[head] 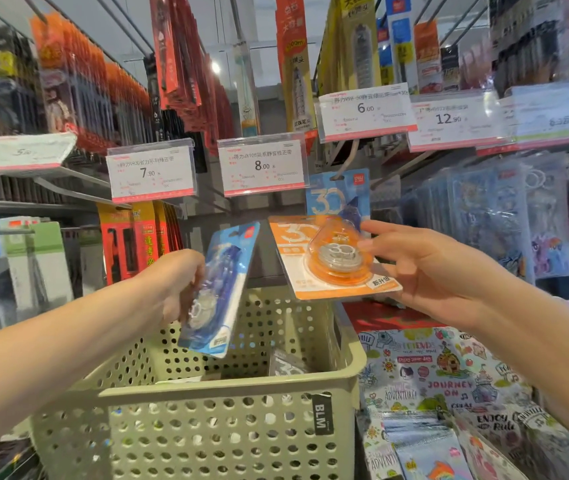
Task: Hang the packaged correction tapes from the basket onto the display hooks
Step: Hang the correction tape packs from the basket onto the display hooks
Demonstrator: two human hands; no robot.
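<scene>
Holding two carded correction tapes above the basket (207,393), the person faces the display hooks. The orange pack (331,258) has an orange card printed with a white "30" and a clear blister over an orange, round-bodied dispenser. The blue pack (220,289) has a blue-and-white card with a blister over a blue dispenser; motion blur hides its print.

The right hand (428,268) reaches in from the right with the forearm raised, fingers extended toward the left. Its grip is closed on the orange pack: fingertips lie over the blister's right side and the rest of the hand sits under the card's lower right edge. The pack lies tilted, nearly flat, extending left from that hand.

The left hand (175,285) comes from the lower left, wrist bent, fingers curled around the blue pack's left edge. The pack stands near upright, slanted, its lower end over the basket's interior.

A second blue pack (336,199) hangs on a hook (349,161) just behind the orange pack, below the 6.00 tag (366,114).

The basket is beige and perforated, with at least one more pack inside.
</scene>
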